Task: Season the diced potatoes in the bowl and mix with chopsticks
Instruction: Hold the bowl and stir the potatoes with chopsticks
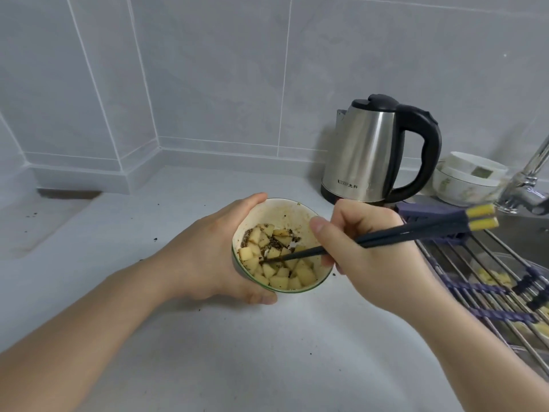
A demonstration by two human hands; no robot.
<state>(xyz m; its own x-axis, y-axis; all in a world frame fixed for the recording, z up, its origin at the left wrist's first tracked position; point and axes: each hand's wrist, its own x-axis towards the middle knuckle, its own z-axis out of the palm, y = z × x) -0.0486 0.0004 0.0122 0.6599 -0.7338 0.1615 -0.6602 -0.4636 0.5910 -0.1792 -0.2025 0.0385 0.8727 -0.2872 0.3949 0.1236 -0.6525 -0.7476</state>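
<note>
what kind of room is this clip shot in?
Most likely a home kitchen: a steel electric kettle stands on a pale countertop against a tiled wall, and at the right edge a tap rises over a sink with a roll-up drying rack.

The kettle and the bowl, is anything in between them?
In the head view, only bare counter lies between the kettle and the bowl.
</note>
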